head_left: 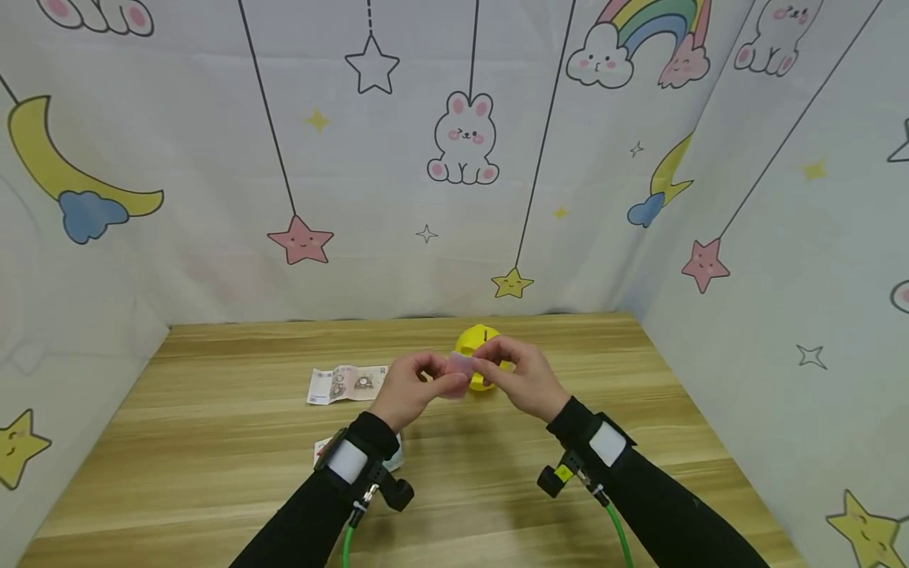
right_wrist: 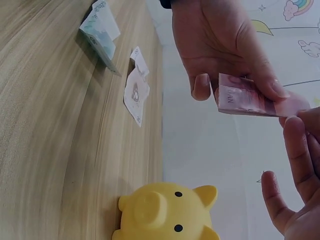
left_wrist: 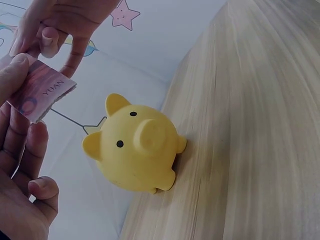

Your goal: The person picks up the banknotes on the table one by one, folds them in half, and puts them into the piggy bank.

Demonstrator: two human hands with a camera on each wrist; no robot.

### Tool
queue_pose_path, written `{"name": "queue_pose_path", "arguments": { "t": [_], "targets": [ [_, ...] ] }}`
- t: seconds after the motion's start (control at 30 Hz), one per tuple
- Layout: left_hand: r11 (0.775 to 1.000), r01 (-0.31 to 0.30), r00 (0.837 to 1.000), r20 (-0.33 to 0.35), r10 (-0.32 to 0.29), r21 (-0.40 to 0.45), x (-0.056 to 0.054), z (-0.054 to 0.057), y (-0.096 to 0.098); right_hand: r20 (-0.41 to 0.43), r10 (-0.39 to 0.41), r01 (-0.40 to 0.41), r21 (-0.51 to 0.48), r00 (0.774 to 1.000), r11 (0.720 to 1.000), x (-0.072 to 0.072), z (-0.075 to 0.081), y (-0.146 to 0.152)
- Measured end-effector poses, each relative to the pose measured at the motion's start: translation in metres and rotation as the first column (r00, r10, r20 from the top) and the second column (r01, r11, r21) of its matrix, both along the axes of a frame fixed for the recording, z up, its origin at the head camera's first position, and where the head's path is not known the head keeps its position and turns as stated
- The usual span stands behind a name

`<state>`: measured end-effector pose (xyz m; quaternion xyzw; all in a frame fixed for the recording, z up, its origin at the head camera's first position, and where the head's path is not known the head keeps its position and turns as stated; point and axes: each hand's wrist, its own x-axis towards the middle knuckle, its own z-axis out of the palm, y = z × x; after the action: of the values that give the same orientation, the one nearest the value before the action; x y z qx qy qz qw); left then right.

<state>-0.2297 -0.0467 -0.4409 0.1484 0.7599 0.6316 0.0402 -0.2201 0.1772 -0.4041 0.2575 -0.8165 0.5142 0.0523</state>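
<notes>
I am watching a folded pink yuan banknote (right_wrist: pixel 245 97) that is being held in the air between two bare hands, above the counter (head_left: pixel 213 465). The left hand (head_left: pixel 413 386) is grasping it, its thumb pressing flat on the upper face and its fingers supporting from underneath. The right hand (head_left: pixel 529 383) is pinching the other end between thumb and forefinger, while its remaining fingers are curving loosely away from the note. Both forearms, in black sleeves (head_left: pixel 675 489), are slanting up from the bottom of my head view, with the wrists turning inward so that the fingertips are meeting near the middle. Just beyond the hands, a yellow piggy bank (left_wrist: pixel 132 160) is standing upright on the counter, partly hiding behind the right hand. To the left, a pale pink banknote (head_left: pixel 348 385) is lying creased on the wood, and nearer me a greenish folded banknote (right_wrist: pixel 100 35) is resting partly under the left wrist in my view. Behind everything, a white cartoon-printed curtain (head_left: pixel 398 158) is hanging.
</notes>
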Motion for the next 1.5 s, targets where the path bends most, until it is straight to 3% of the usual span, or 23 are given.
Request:
{"name": "queue_pose_path", "arguments": {
  "t": [0.4,1.0,1.17,1.3,1.5],
  "targets": [
    [0.998,0.051,0.998,-0.028,-0.051,0.024,0.000,-0.001,-0.001,-0.046,-0.043,0.044,0.013,0.998,0.999,-0.001,-0.002,0.002],
    [1.000,-0.013,0.997,-0.082,0.012,-0.009,0.004,0.010,0.004,-0.043,-0.035,0.036,0.006,0.998,0.999,-0.003,-0.003,0.003],
    [0.998,-0.061,0.995,-0.084,0.061,-0.001,0.004,0.010,0.005,-0.051,-0.029,0.030,0.014,0.998,0.999,-0.005,-0.006,0.002],
    [0.993,-0.120,0.983,-0.143,0.117,-0.007,0.005,0.010,0.009,-0.057,-0.028,0.029,0.022,0.998,0.999,-0.006,-0.008,0.002],
    [0.979,-0.202,0.939,-0.292,0.181,-0.042,0.007,0.012,0.015,-0.067,-0.051,0.053,0.022,0.996,0.998,-0.007,-0.006,0.001]
  ]
}}
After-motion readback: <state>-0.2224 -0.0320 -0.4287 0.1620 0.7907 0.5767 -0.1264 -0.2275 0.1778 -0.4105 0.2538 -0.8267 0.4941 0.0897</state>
